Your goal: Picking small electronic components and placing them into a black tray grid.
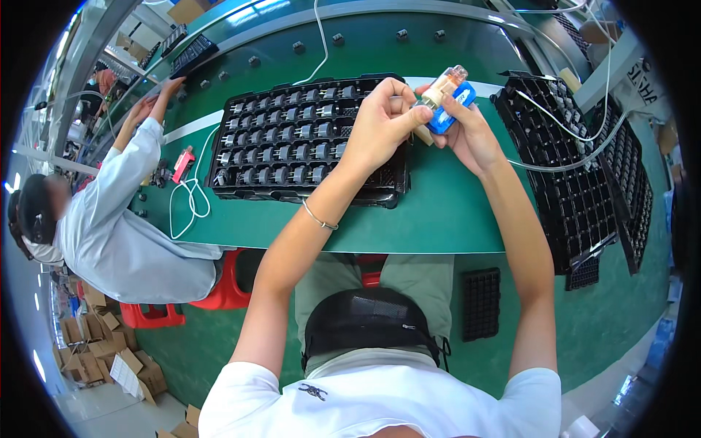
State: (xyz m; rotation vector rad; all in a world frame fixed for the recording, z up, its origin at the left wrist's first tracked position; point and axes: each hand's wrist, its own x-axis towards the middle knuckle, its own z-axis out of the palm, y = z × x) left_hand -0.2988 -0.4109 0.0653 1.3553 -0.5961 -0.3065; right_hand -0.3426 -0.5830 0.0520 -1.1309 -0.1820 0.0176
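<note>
Over the black tray's right end, the left hand pinches a clear-topped piece while the right hand grips a blue block against it — seemingly mid-job. Most visible tray cells hold grey parts; its right end (partly arm-covered) looks barer. Open green tabletop borders its near and right sides — a white cable crowds its left.

The person is wearing a white short-sleeved shirt; a small dark emblem is marking its left side. A thin bracelet is encircling the left forearm. Below the near edge of the bench, a black waist bag with a mesh panel is overlying grey-green trousers.
</note>
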